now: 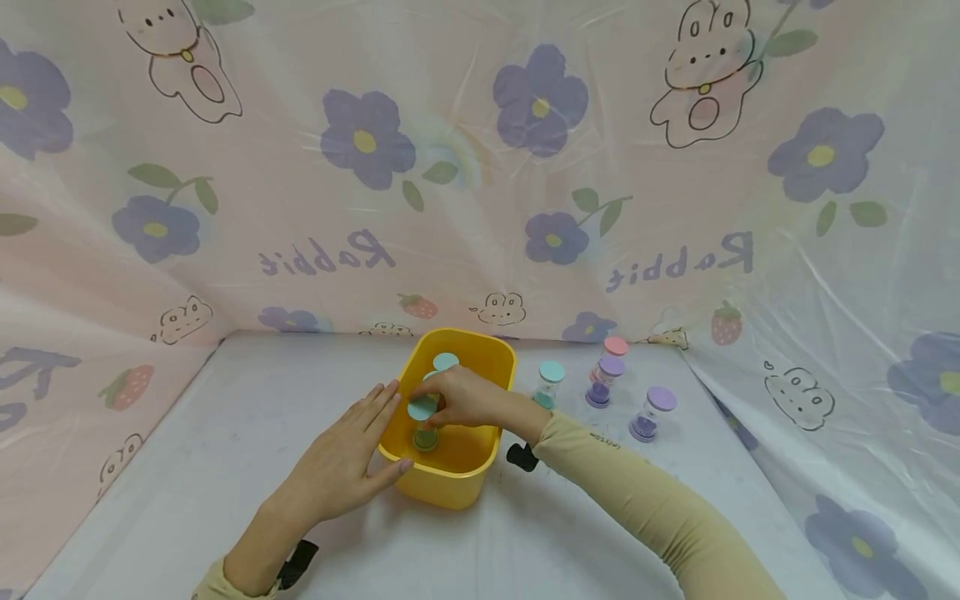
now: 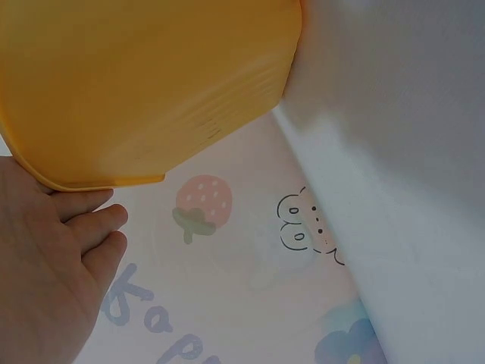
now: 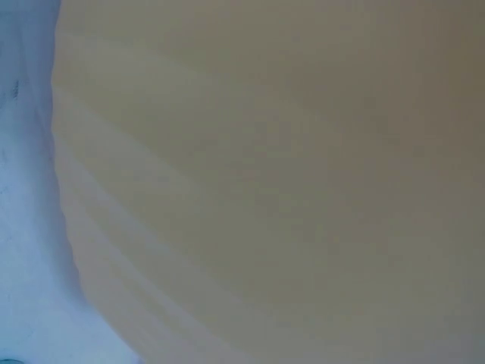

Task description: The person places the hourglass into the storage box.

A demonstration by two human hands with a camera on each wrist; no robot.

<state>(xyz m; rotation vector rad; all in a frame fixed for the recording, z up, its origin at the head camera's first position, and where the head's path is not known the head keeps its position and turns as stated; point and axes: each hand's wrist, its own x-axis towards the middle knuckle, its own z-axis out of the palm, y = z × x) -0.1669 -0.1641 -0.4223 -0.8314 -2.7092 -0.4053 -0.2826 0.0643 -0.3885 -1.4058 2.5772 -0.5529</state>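
Observation:
My right hand [image 1: 476, 398] reaches into a yellow bin [image 1: 442, 490] and pinches a sand timer [image 1: 422, 409] with a mint cap near its front end. Farther back in the bin are more mint-capped sand timers [image 1: 446, 362], partly covered by that hand. Against the bin's left rim lies my left hand [image 1: 341, 462], its fingers straight and thumb spread toward the front edge. In the left wrist view its fingertips [image 2: 98, 227] are right at the bin's rim. A beige sleeve [image 3: 265, 189] fills most of the right wrist view and hides the right hand there.
Right of the bin stand a mint sand timer [image 1: 551, 372], partly behind the right wrist, a pink one [image 1: 616, 346] and two purple ones [image 1: 611, 367]. A printed sheet [image 1: 465, 200] with flowers and rabbits hangs behind and beside the white table [image 1: 300, 400].

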